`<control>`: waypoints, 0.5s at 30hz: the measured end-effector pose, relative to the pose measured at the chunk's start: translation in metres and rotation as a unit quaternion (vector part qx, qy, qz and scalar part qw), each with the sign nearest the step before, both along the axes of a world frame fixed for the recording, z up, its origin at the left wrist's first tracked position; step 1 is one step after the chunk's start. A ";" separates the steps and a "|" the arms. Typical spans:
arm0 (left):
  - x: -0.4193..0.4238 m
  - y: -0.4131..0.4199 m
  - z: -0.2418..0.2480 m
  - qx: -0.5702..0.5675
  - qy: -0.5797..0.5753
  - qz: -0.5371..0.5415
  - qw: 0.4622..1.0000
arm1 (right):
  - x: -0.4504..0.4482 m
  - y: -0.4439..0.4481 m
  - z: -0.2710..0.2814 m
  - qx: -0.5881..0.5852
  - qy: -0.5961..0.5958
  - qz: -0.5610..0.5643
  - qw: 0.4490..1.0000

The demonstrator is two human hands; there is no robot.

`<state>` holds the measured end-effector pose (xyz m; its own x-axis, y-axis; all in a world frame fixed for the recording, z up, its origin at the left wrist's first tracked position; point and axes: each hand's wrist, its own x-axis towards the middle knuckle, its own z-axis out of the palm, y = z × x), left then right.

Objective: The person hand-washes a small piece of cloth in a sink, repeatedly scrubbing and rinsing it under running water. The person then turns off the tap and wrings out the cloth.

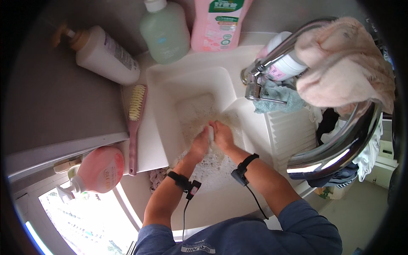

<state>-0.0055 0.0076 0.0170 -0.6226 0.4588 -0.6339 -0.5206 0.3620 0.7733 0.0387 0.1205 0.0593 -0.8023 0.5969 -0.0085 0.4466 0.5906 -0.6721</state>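
Observation:
Both hands meet above the soapy water (220, 173) in a white sink basin (194, 76). Between them is a small white item (211, 133), perhaps cloth or soap; blur and fingers hide most of it. My left hand (200, 144) closes around its left side. From the right, my right hand (223, 135) grips the same item with curled fingers. Foam and bubbles float around both hands. A black strap with a small device and cable sits on each forearm.
Left of the basin lies a pink scrub brush (137, 114). Pump bottles (108, 57) and a pink detergent bottle (216, 28) stand around the rim. At right, a chrome faucet (334, 153) arches out, draped with a pale pink cloth (344, 63), above a ribbed washboard (291, 134).

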 end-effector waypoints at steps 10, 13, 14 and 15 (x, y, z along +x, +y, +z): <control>-0.003 -0.001 -0.027 -0.188 0.410 -0.175 0.875 | 0.030 0.011 -0.038 0.211 -0.014 0.163 0.964; 0.007 0.005 -0.059 -0.126 0.162 -0.052 0.977 | 0.027 -0.012 -0.052 -0.028 0.001 0.045 0.999; 0.006 0.006 -0.068 -0.073 0.099 0.033 0.992 | 0.023 -0.018 -0.056 -0.115 0.025 0.026 0.993; 0.005 0.006 -0.076 -0.029 0.015 0.100 0.994 | 0.020 -0.025 -0.060 -0.212 0.043 -0.017 0.976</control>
